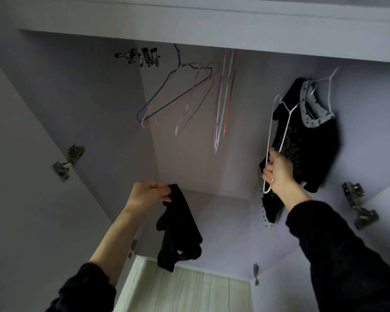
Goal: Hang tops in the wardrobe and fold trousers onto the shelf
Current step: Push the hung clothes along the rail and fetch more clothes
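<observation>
One black lace-collared top (311, 131) hangs; right hand (279, 172) grips a white wire hanger (271, 140), left hand (146, 194) pinches an unhung black garment (178, 230).

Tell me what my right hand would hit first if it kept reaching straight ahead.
Probably the hung black top just beyond your right hand, which grips a white hanger; depth is unclear.

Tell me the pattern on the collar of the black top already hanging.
Pale grey with small dark dots, on the black hanging top's collar; head view.
</observation>
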